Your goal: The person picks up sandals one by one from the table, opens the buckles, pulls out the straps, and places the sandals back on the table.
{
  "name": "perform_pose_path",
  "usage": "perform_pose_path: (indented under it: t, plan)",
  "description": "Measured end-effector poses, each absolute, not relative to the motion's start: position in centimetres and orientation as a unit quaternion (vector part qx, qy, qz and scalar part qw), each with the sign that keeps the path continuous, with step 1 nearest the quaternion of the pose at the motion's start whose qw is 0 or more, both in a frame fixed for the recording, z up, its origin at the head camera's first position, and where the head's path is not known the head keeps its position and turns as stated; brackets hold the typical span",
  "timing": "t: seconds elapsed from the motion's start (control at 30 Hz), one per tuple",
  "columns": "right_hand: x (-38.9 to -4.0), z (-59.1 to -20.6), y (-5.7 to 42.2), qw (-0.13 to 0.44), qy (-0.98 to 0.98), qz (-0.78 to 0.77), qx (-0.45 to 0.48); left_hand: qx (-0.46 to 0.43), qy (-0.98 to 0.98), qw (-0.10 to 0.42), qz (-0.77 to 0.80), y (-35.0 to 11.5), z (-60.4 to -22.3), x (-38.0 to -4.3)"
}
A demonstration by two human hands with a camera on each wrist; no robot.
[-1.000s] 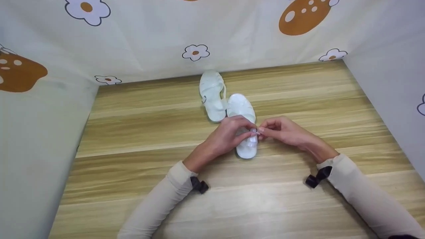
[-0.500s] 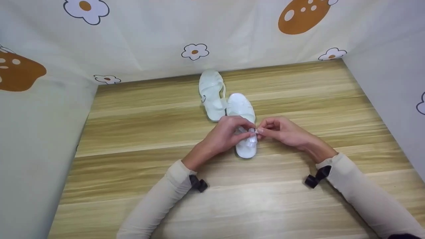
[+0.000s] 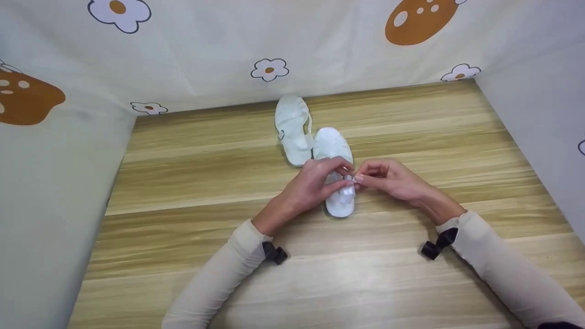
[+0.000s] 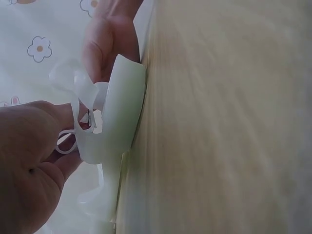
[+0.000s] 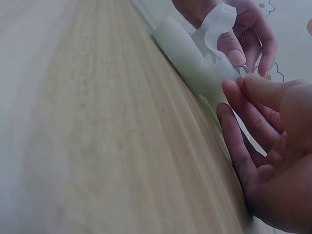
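Note:
A white jelly sandal (image 3: 332, 142) lies sole down on the wooden surface, its toe pointing away. My left hand (image 3: 314, 183) reaches across its middle and pinches the ankle strap (image 3: 348, 178) between thumb and fingers. Facing it from the right, my right hand (image 3: 394, 181) pinches the strap near the sandal's outer side. A small metal buckle (image 5: 242, 69) shows between the fingertips of both hands in the right wrist view. Fingers hide how strap and buckle meet. The heel (image 4: 126, 97) stands near in the left wrist view.
A second white sandal (image 3: 290, 112) lies up and to the left, touching or nearly touching the first, its toe close to the back wall. Fabric walls (image 3: 205, 55) with printed flowers enclose the wood-grain surface (image 3: 192, 173) at the back and both sides.
Both hands stay at the same spot on the sandal with only slight finger shifts. A little more of the strap shows between them now.

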State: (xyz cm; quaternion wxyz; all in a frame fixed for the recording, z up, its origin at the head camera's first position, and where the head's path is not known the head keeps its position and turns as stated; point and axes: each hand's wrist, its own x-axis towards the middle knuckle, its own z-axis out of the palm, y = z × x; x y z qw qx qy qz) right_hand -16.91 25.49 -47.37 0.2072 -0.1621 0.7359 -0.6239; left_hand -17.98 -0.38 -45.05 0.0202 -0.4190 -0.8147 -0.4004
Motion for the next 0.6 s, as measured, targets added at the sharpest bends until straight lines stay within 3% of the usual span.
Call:
perform_pose_path:
  t: [0.33, 0.6]
  plan:
    - [-16.85, -47.60, 25.61, 0.188, 0.741, -0.621, -0.174, -0.430, -0.809, 0.034, -0.400, -0.04, -44.85, -17.81]
    - [-16.98, -47.40, 25.35, 0.215, 0.739, -0.619, -0.158, -0.418, -0.810, 0.023, -0.410, -0.28, -45.00, -17.98]
